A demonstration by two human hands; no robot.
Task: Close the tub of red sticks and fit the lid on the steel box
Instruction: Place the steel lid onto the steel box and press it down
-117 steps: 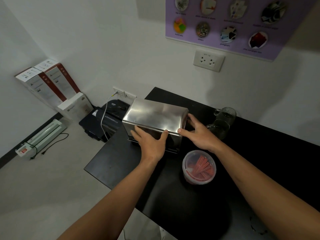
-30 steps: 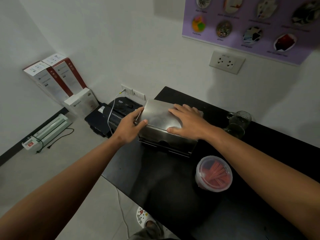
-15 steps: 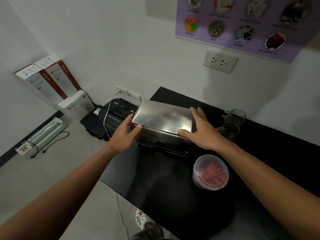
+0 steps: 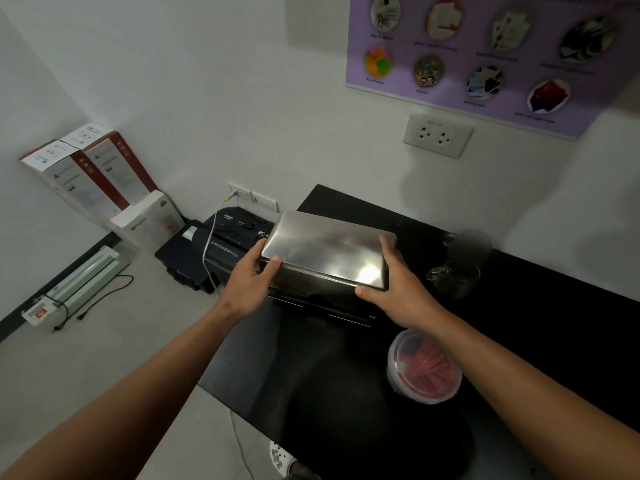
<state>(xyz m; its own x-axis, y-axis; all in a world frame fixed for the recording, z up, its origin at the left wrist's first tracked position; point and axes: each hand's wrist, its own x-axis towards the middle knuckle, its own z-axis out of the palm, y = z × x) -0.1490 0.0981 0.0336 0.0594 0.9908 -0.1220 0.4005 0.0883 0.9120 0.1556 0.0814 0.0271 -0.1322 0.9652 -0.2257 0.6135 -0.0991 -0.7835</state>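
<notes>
My left hand (image 4: pixel 250 280) and right hand (image 4: pixel 398 289) clamp lid (image 4: pixel 325 252) ends over steel box (image 4: pixel 322 304), far-left of surface (image 4: pixel 346 375). Risk: lid seats crooked, jams. Tub (image 4: pixel 424 367) near right, looks closed.

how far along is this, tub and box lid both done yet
Done: the round clear plastic tub of red sticks has its lid on and stands alone on the black table.
In hand: the left hand and right hand grip the ends of the shiny steel lid over the steel box.
Left: seat the lid; a dark gap shows beneath it, so it looks unseated.
</notes>
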